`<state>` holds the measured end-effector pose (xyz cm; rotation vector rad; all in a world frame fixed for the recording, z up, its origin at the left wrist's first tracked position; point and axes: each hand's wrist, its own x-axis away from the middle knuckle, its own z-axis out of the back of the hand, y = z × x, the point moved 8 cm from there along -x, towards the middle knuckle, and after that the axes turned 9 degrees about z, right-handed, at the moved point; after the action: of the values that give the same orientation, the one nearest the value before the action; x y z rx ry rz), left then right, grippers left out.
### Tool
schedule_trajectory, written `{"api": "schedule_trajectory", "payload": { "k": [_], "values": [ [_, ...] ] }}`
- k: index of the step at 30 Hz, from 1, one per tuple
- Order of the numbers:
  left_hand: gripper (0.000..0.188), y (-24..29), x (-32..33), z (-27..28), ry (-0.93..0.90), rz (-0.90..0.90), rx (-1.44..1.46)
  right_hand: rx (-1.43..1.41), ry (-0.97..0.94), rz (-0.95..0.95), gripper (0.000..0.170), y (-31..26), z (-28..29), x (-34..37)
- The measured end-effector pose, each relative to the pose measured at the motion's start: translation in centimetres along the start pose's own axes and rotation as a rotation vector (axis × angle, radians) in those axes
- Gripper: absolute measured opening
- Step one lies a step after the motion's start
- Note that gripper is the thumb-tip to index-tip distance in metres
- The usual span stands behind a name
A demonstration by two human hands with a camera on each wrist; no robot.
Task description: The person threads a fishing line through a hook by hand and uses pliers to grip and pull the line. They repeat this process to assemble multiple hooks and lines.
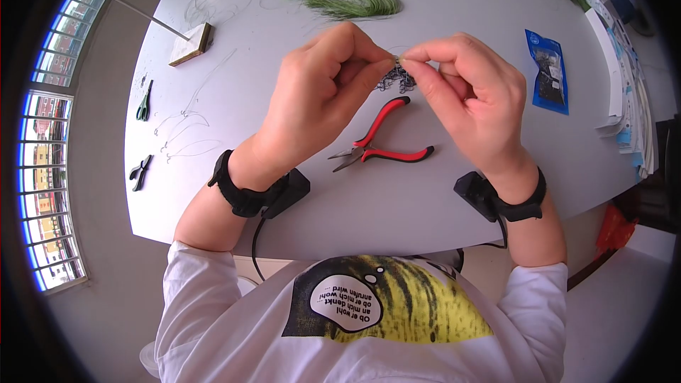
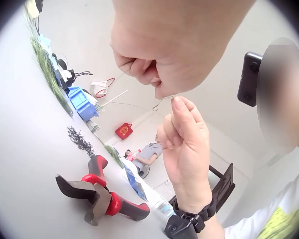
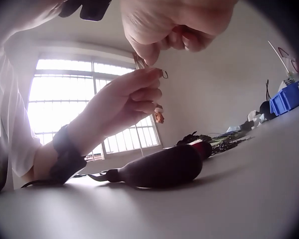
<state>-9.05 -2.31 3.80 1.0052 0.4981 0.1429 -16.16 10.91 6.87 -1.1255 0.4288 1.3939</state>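
Both hands are raised over the table with fingertips nearly meeting. My left hand pinches a small fish hook, whose bend sticks out past the fingertips in the right wrist view. Opposite it, my right hand pinches thin fishing line with thumb and forefinger curled. In the left wrist view the hook hangs between both hands' tips, with a strand trailing off left; the exact grip is partly hidden by fingers. Below lie pliers with red and black handles, jaws spread. A heap of dark hooks lies just beyond them.
Left on the table are green-handled scissors, black snips, looped lines with hooks and a wooden block bearing a rod. Green strands lie at the back. A blue packet and stacked papers are at right.
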Motion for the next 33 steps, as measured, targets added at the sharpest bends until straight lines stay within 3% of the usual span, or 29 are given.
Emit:
{"api": "schedule_trajectory", "payload": {
  "k": [9,11,15,17,20,24,33],
  "values": [
    [0.011,0.7,0.0,-0.4,-0.04,-0.061,-0.072,-0.143,-0.012,-0.213,0.008,2.8,-0.2,0.8],
    [0.012,0.8,0.1,-0.4,-0.045,-0.066,-0.082,-0.324,-0.05,-0.432,0.006,4.2,-1.1,1.6],
    [0.011,1.0,0.1,-0.3,-0.043,-0.106,-0.09,-0.577,-0.038,-0.523,0.01,5.2,-2.7,2.3],
    [0.011,1.1,0.1,-0.3,-0.041,-0.119,-0.084,-0.745,-0.089,-0.736,0.012,5.3,-3.8,3.1],
    [0.01,1.0,0.0,-0.1,-0.023,-0.124,-0.056,-0.835,-0.072,-0.78,0.01,5.1,-4.5,3.5],
    [0.006,0.2,0.1,0.0,-0.011,-0.086,0.028,-0.814,-0.064,-0.653,0.008,4.9,-5.0,3.8],
    [0.008,-0.1,0.0,0.5,0.044,-0.045,-0.018,-0.437,-0.084,-0.323,0.01,2.3,-3.0,2.1]
  ]
}}
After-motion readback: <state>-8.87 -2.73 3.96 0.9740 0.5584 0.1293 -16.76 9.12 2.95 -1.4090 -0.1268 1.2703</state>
